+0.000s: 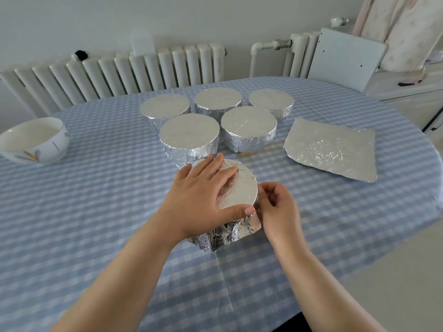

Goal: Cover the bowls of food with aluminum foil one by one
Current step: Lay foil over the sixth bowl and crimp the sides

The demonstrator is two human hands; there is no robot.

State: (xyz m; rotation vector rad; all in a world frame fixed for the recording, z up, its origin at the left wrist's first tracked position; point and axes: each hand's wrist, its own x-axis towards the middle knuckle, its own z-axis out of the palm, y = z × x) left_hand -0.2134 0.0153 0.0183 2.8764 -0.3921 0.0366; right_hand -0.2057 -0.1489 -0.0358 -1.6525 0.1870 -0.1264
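Near bowl (236, 188) sits at counter (96, 212) centre, closest to the viewer, foil drawn flat over its top and crumpled down its sides. Bowl body itself is fully hidden under foil; contents not visible.

Left hand (203, 197) lies flat on the foil top, fingers (215, 174) straight and slightly spread, thumb along the near rim. It hides the left half of the top.

Right hand (275, 207) at the bowl's right side, fingers curled in and pinching the foil just under the rim. Fingertips partly hidden behind the foil edge and blurred; exact contact hard to make out.

Behind: five wrapped bowls (248, 130) in two rows, three at the back, two in front, close together. Front-left one almost touches the near bowl; its lower part is hidden by the left hand. A small yellow patch shows under the front-right one; cannot tell what it is.

Loose foil sheet (333, 149) lies flat to the right, wrinkled, apart from the bowls.

Uncovered white bowl (36, 142) at far left, whitish contents, left edge cut off by the frame.

Checked blue cloth covers the counter. Radiator (119, 70) along the wall behind.
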